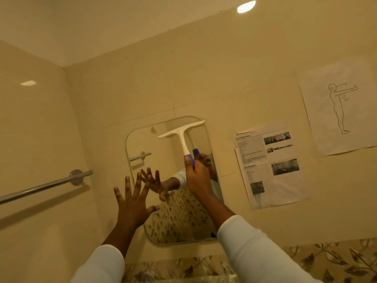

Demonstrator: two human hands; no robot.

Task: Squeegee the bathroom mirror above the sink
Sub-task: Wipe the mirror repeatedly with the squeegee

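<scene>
Head view: right hand [196, 176] grips squeegee [182, 132] against mirror [142, 139]; left hand [132, 203] splayed; printed sheet [269, 166] text illegible.

Towel bar [47, 185] runs off the left edge. Printed sheet [271, 166] text illegible. Squeegee [182, 140] grip end concealed within right hand [199, 178].

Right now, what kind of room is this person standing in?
Most likely a bathroom. A small mirror hangs on a glossy, tiled-looking wall. A metal towel bar is fixed off to the left. The right hand grips a white squeegee at the mirror's top.
</scene>
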